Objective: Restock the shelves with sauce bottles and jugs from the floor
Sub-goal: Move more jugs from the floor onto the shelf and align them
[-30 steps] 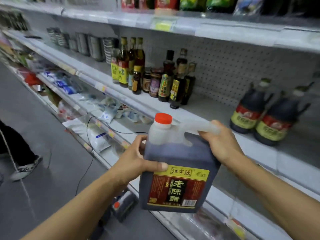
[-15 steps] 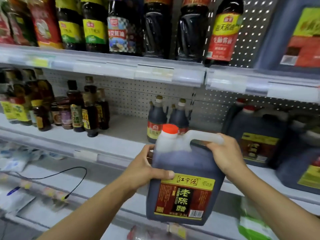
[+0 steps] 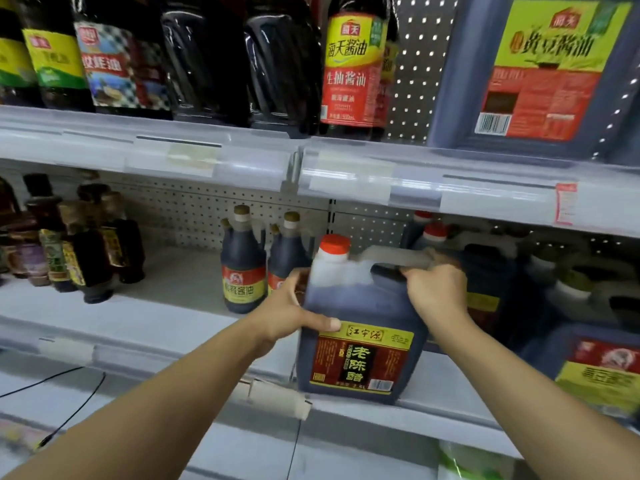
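A large dark vinegar jug (image 3: 360, 334) with a red cap and a red-and-yellow label stands at the front edge of the middle shelf (image 3: 145, 327). My right hand (image 3: 433, 292) grips its pale handle from above. My left hand (image 3: 291, 313) holds the jug's left side, thumb across the front just above the label. Whether the jug's base rests fully on the shelf is hard to tell.
Two dark soy bottles (image 3: 242, 271) stand just left behind the jug. More big jugs (image 3: 491, 289) crowd the shelf to the right. Small bottles (image 3: 79, 244) stand far left. The upper shelf (image 3: 346, 168) hangs low overhead, loaded with bottles and a blue jug (image 3: 540, 71).
Both hands have carried the jug forward and up from in front of the shelving to the front edge of the middle shelf. The view has moved closer to the shelves.
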